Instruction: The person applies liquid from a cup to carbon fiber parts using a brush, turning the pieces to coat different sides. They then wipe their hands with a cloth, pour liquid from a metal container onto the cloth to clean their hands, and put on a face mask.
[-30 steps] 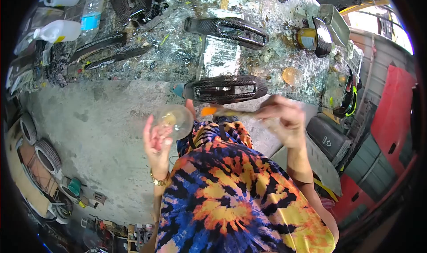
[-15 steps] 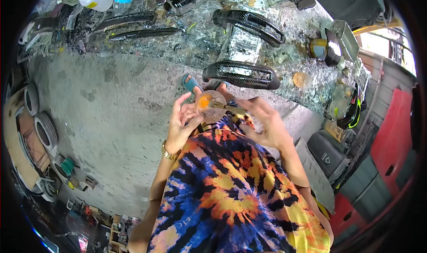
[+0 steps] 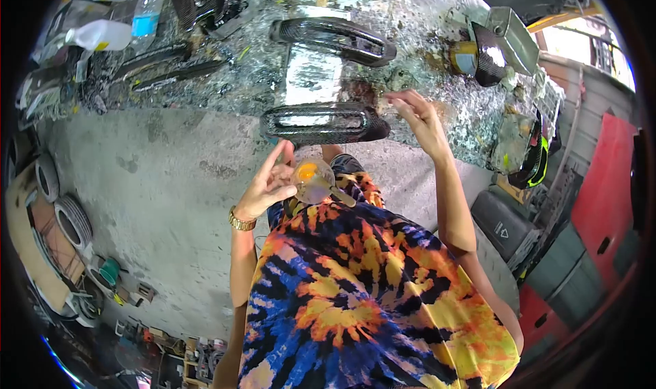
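Note:
My left hand (image 3: 268, 186) holds a small clear plastic cup (image 3: 321, 192) by its side, with an orange-yellow liquid (image 3: 307, 171) in it. A flat brush (image 3: 343, 197) rests in the cup, its handle sticking out over the rim towards my shirt. My right hand (image 3: 422, 119) is stretched out over the bench's front edge, fingers apart and slightly bent, nothing visible in it. Left of its fingertips lies a glossy black carbon-fibre part (image 3: 324, 135) with a long slot. A similar carbon-fibre part (image 3: 335, 40) lies farther back.
The resin-stained bench (image 3: 225, 91) spans the top. On it are white jugs (image 3: 102, 35), a bottle with a blue label (image 3: 145, 24), narrow carbon strips (image 3: 179, 74), a yellowish container (image 3: 463, 57) and a metal tin (image 3: 512, 40). Tyres (image 3: 73, 221) stand at the left.
My right hand has left the brush by the cup and reached forward and right over the bench. The left hand with the cup has shifted slightly left and down. The view has turned.

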A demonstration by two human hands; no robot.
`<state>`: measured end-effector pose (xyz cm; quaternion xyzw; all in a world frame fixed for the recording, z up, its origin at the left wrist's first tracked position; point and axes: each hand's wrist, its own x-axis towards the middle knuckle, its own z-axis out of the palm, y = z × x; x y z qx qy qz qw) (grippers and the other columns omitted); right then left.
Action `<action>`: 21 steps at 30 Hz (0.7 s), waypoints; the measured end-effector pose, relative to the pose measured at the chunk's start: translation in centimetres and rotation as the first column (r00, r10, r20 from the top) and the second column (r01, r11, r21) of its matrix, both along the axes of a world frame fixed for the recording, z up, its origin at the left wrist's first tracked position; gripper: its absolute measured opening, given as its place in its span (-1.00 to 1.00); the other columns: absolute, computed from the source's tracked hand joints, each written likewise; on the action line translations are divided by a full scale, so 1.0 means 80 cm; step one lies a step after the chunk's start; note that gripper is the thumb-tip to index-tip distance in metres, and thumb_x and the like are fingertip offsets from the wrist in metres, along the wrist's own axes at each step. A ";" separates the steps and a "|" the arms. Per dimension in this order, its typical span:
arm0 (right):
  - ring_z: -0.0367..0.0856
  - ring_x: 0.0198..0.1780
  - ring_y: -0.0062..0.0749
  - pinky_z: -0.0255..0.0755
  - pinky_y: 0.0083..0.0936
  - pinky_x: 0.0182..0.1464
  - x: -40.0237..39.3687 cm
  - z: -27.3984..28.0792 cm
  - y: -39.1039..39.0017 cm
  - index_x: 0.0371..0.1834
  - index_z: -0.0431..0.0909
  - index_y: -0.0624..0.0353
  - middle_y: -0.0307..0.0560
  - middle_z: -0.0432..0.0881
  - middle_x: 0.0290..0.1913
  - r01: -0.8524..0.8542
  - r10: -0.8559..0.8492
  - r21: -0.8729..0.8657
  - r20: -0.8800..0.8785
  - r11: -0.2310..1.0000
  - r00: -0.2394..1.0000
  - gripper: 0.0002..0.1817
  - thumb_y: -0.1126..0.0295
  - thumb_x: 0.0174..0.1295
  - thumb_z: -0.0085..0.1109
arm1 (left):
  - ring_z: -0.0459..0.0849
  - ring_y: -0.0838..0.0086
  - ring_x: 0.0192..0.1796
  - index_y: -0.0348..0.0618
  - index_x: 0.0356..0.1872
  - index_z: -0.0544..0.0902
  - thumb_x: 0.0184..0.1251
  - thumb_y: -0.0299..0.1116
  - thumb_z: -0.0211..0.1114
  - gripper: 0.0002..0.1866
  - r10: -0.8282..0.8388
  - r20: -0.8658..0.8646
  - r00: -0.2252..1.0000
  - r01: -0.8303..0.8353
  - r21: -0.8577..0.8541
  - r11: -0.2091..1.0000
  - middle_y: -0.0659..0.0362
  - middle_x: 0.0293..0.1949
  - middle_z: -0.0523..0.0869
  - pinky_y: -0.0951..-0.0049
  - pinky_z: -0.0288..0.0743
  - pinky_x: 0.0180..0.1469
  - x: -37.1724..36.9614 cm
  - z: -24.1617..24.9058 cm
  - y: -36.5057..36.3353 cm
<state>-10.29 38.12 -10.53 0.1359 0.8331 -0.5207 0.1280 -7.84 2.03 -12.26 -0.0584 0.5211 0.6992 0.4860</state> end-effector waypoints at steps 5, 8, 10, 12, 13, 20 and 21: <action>0.51 -0.02 -0.43 0.34 -0.46 0.08 -0.019 -0.033 0.006 -0.03 0.60 0.23 -0.10 0.58 -0.08 -0.142 0.169 -0.182 0.141 0.973 0.976 -0.56 0.08 0.40 -0.09 | 0.54 0.41 0.07 -0.06 0.49 -0.13 0.12 -0.38 0.42 0.03 0.047 -0.006 0.999 -0.047 0.000 0.999 0.11 0.00 0.56 0.36 0.40 0.14 0.007 -0.006 0.010; 0.49 -0.01 -0.45 0.31 -0.47 0.15 -0.025 -0.036 0.004 -0.04 0.59 0.27 -0.12 0.59 -0.05 -0.135 0.190 -0.275 0.185 0.952 0.964 -0.50 0.04 0.43 -0.16 | 0.56 0.38 0.05 -0.04 0.49 -0.18 0.04 -0.26 0.47 0.11 0.060 0.023 0.998 -0.060 -0.015 0.998 0.13 -0.01 0.53 0.31 0.40 0.18 0.007 -0.005 0.012; 0.47 0.14 -0.34 0.24 -0.42 0.25 -0.030 -0.038 0.002 -0.08 0.63 0.17 -0.06 0.57 0.03 -0.108 0.214 -0.366 0.265 0.924 0.940 -0.45 -0.09 0.38 -0.15 | 0.55 0.36 0.06 -0.03 0.49 -0.18 0.04 -0.27 0.46 0.10 0.074 0.019 0.997 -0.074 0.002 0.997 0.12 -0.01 0.52 0.27 0.41 0.18 0.005 -0.003 0.013; 0.43 0.18 -0.34 0.21 -0.41 0.28 -0.035 -0.036 -0.002 -0.08 0.63 0.18 -0.07 0.54 0.07 -0.118 0.230 -0.379 0.266 0.918 0.936 -0.43 -0.11 0.38 -0.16 | 0.54 0.35 0.08 -0.03 0.49 -0.18 0.05 -0.28 0.45 0.10 0.096 0.014 0.995 -0.096 0.017 0.995 0.11 0.00 0.52 0.24 0.42 0.19 0.004 0.000 0.012; 0.43 0.19 -0.33 0.21 -0.41 0.28 -0.038 -0.035 -0.004 -0.08 0.63 0.17 -0.08 0.53 0.08 -0.145 0.251 -0.375 0.252 0.916 0.935 -0.45 -0.09 0.39 -0.16 | 0.53 0.36 0.09 -0.04 0.49 -0.17 0.05 -0.28 0.45 0.09 0.084 0.013 0.996 -0.084 0.030 0.996 0.11 0.01 0.51 0.23 0.42 0.19 0.003 -0.001 0.011; 0.49 0.02 -0.38 0.30 -0.49 0.16 -0.066 -0.028 -0.022 -0.09 0.61 0.21 -0.13 0.53 -0.09 -0.349 0.415 -0.374 0.113 0.859 0.903 -0.70 0.24 0.38 -0.04 | 0.56 0.44 0.07 -0.07 0.48 -0.08 0.11 -0.42 0.40 -0.01 0.127 0.066 0.990 -0.132 0.078 0.988 0.14 0.02 0.56 0.37 0.38 0.19 0.005 0.005 0.010; 0.49 0.00 -0.40 0.30 -0.51 0.13 -0.067 -0.032 -0.021 -0.10 0.61 0.21 -0.14 0.53 -0.12 -0.365 0.435 -0.369 0.127 0.855 0.891 -0.70 0.25 0.38 -0.04 | 0.56 0.44 0.07 -0.07 0.48 -0.06 0.11 -0.40 0.41 -0.02 0.104 0.067 0.992 -0.110 0.089 0.990 0.15 0.02 0.55 0.38 0.38 0.18 0.005 0.003 0.009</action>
